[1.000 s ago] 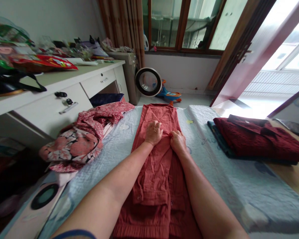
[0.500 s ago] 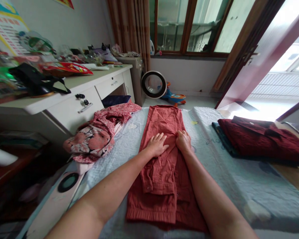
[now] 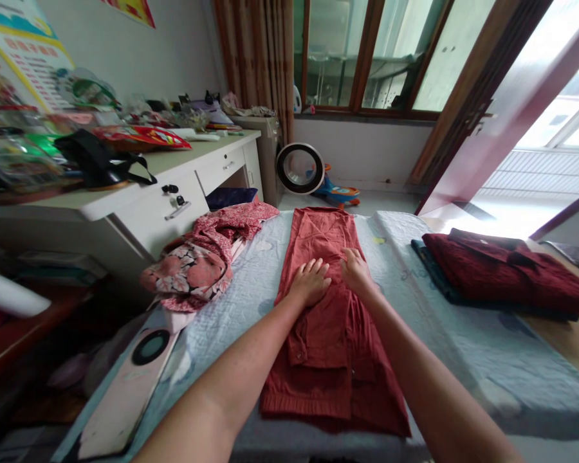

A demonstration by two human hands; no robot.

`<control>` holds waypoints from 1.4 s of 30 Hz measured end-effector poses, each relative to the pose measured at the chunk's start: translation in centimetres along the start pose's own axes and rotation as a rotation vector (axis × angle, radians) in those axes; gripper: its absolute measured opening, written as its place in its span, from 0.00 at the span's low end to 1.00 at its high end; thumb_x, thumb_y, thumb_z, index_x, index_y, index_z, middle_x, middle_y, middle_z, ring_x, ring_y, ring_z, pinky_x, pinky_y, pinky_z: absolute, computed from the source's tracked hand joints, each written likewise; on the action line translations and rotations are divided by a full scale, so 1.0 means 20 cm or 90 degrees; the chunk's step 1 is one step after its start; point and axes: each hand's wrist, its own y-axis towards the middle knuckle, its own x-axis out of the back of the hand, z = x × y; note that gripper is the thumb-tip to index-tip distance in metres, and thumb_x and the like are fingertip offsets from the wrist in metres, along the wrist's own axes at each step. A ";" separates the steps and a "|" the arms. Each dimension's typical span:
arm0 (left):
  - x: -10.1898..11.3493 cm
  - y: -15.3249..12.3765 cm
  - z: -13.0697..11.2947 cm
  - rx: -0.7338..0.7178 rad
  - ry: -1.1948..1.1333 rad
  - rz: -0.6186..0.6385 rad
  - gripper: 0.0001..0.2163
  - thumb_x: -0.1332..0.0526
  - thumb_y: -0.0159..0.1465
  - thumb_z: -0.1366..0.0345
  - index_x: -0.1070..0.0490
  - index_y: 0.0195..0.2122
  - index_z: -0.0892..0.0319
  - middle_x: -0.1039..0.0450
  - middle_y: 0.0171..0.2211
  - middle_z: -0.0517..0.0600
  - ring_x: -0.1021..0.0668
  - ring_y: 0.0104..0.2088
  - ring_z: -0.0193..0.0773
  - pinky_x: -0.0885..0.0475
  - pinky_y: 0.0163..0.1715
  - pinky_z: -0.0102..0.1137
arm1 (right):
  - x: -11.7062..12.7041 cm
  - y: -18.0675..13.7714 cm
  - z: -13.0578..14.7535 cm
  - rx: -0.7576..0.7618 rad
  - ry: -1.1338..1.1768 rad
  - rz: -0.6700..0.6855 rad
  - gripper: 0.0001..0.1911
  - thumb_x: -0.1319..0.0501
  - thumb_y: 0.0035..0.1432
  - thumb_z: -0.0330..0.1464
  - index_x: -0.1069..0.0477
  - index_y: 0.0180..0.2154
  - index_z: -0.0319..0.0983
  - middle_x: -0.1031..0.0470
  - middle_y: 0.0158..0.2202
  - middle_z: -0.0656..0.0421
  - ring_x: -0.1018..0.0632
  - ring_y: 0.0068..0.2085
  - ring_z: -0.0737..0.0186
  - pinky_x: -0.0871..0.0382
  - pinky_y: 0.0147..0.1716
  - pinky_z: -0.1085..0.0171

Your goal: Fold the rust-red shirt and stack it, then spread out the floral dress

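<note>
A rust-red garment (image 3: 330, 334) lies folded lengthwise on the pale blue quilted bed (image 3: 429, 334). My left hand (image 3: 311, 281) rests flat on its middle with the fingers stretched out. Right beside it, my right hand (image 3: 354, 269) also presses flat on the cloth, fingers extended. Neither hand grips the fabric.
A heap of pink floral clothes (image 3: 200, 260) sits at the bed's left edge. Folded dark red clothing (image 3: 506, 276) lies on the right. A cluttered white desk (image 3: 139, 193) stands on the left; a round fan (image 3: 300, 168) and an open door (image 3: 502, 109) are beyond the bed.
My left hand opened from a curled grip to flat on the garment, and both hands slid slightly along the cloth. The view rose and pulled back.
</note>
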 end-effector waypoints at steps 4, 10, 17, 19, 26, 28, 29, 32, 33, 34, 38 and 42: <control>0.01 0.00 0.01 0.000 -0.030 -0.005 0.21 0.55 0.71 0.62 0.41 0.64 0.60 0.42 0.66 0.57 0.40 0.66 0.45 0.44 0.64 0.46 | -0.11 -0.11 0.06 0.081 0.114 -0.061 0.25 0.53 0.61 0.26 0.36 0.59 0.37 0.31 0.58 0.48 0.29 0.57 0.58 0.35 0.57 0.57; 0.00 0.01 0.02 0.048 -0.044 -0.029 0.21 0.55 0.70 0.66 0.38 0.63 0.60 0.38 0.65 0.55 0.37 0.65 0.42 0.43 0.64 0.40 | -0.19 -0.20 0.02 0.076 0.004 0.036 0.23 0.51 0.64 0.31 0.33 0.58 0.33 0.33 0.61 0.46 0.34 0.63 0.56 0.42 0.62 0.55; 0.01 -0.01 -0.02 0.135 0.038 -0.069 0.22 0.53 0.70 0.56 0.37 0.63 0.57 0.39 0.65 0.56 0.38 0.65 0.49 0.44 0.64 0.45 | -0.11 -0.23 0.09 -0.049 -0.168 0.138 0.29 0.54 0.68 0.43 0.42 0.65 0.39 0.47 0.69 0.53 0.45 0.69 0.51 0.56 0.65 0.45; 0.00 -0.01 -0.03 0.164 0.052 -0.066 0.24 0.53 0.70 0.54 0.38 0.64 0.55 0.41 0.66 0.55 0.40 0.66 0.50 0.46 0.64 0.46 | -0.09 -0.23 0.11 -0.071 -0.191 0.160 0.31 0.55 0.68 0.46 0.44 0.66 0.38 0.50 0.70 0.53 0.47 0.69 0.52 0.58 0.65 0.45; 0.02 -0.01 -0.04 0.230 0.053 -0.033 0.26 0.51 0.68 0.50 0.41 0.65 0.50 0.46 0.68 0.54 0.46 0.68 0.60 0.47 0.64 0.51 | -0.07 -0.24 0.12 -0.107 -0.214 0.159 0.37 0.55 0.66 0.49 0.45 0.66 0.30 0.51 0.70 0.46 0.49 0.69 0.48 0.59 0.65 0.45; 0.02 -0.02 -0.04 0.226 0.056 -0.025 0.26 0.52 0.68 0.50 0.41 0.65 0.51 0.47 0.68 0.54 0.46 0.68 0.61 0.48 0.64 0.51 | -0.06 -0.24 0.12 -0.106 -0.196 0.115 0.37 0.51 0.65 0.47 0.42 0.64 0.27 0.47 0.68 0.42 0.47 0.69 0.45 0.59 0.65 0.44; 0.03 -0.02 -0.05 0.223 0.058 -0.021 0.26 0.52 0.68 0.50 0.41 0.65 0.51 0.47 0.68 0.55 0.46 0.68 0.61 0.48 0.64 0.51 | -0.06 -0.24 0.12 -0.092 -0.180 0.079 0.35 0.49 0.64 0.45 0.41 0.63 0.28 0.46 0.68 0.42 0.47 0.68 0.45 0.60 0.65 0.43; 0.03 -0.03 -0.05 0.211 0.067 -0.031 0.26 0.53 0.69 0.50 0.41 0.66 0.52 0.47 0.68 0.57 0.45 0.67 0.61 0.47 0.63 0.52 | -0.05 -0.21 0.13 0.026 -0.066 -0.044 0.27 0.51 0.63 0.34 0.38 0.62 0.32 0.43 0.67 0.47 0.45 0.68 0.52 0.58 0.66 0.47; 0.03 -0.03 -0.05 0.206 0.072 -0.042 0.26 0.53 0.69 0.50 0.41 0.66 0.52 0.47 0.68 0.57 0.45 0.67 0.61 0.47 0.63 0.52 | -0.06 -0.20 0.13 0.074 -0.009 -0.073 0.27 0.52 0.63 0.31 0.38 0.62 0.33 0.42 0.67 0.49 0.44 0.68 0.55 0.55 0.66 0.50; 0.02 -0.03 -0.05 0.202 0.076 -0.052 0.26 0.53 0.69 0.51 0.41 0.66 0.53 0.47 0.68 0.58 0.45 0.67 0.62 0.48 0.63 0.52 | -0.07 -0.19 0.13 0.113 0.050 -0.091 0.27 0.54 0.63 0.30 0.39 0.62 0.34 0.41 0.67 0.51 0.43 0.68 0.59 0.51 0.66 0.53; 0.02 -0.03 -0.04 0.201 0.060 -0.029 0.26 0.52 0.69 0.50 0.41 0.66 0.52 0.47 0.68 0.58 0.45 0.67 0.63 0.47 0.63 0.53 | -0.15 -0.18 0.12 0.141 0.191 -0.057 0.30 0.54 0.62 0.29 0.43 0.65 0.34 0.39 0.65 0.50 0.39 0.66 0.60 0.43 0.64 0.55; 0.01 -0.02 -0.02 0.204 0.046 -0.029 0.24 0.54 0.70 0.50 0.40 0.65 0.50 0.46 0.68 0.55 0.45 0.67 0.60 0.47 0.63 0.52 | -0.23 -0.17 0.08 0.083 0.169 0.038 0.31 0.55 0.62 0.30 0.45 0.65 0.28 0.37 0.64 0.44 0.35 0.64 0.57 0.42 0.64 0.54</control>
